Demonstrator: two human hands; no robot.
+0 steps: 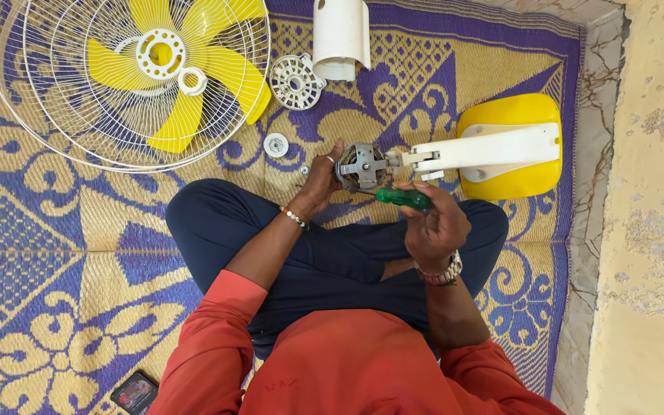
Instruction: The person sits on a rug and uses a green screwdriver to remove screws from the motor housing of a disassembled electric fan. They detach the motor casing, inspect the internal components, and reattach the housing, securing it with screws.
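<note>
Down on the woven yellow-and-purple patterned floor mat [55, 253], a person in an orange long-sleeved shirt and dark blue trousers sits cross-legged, both hands at a round grey metal fan motor [362, 166] that lies just beyond the knees. The left hand [321, 180] presses against the motor's left side, fingers curled about its casing, a beaded band at the wrist. The right hand [433, 223] (with a metal watch on its wrist) has its grip closed round a green-handled screwdriver [403, 198], whose tip points left toward the motor's near edge; whether the tip touches cannot be told. The motor joins a white plastic neck arm [486, 150] reaching right to a yellow rounded fan base [510, 146]. Far left lies a white wire fan guard [121, 77] with yellow plastic blades [217, 69] inside it. Beside it, farther right, rest a round white ribbed plastic cover [295, 81] and a white plastic tube-shaped housing [340, 34] at the far edge. A small white round cap [276, 144] lies near the left hand. A dark mobile phone [135, 393] sits at the near left.
</note>
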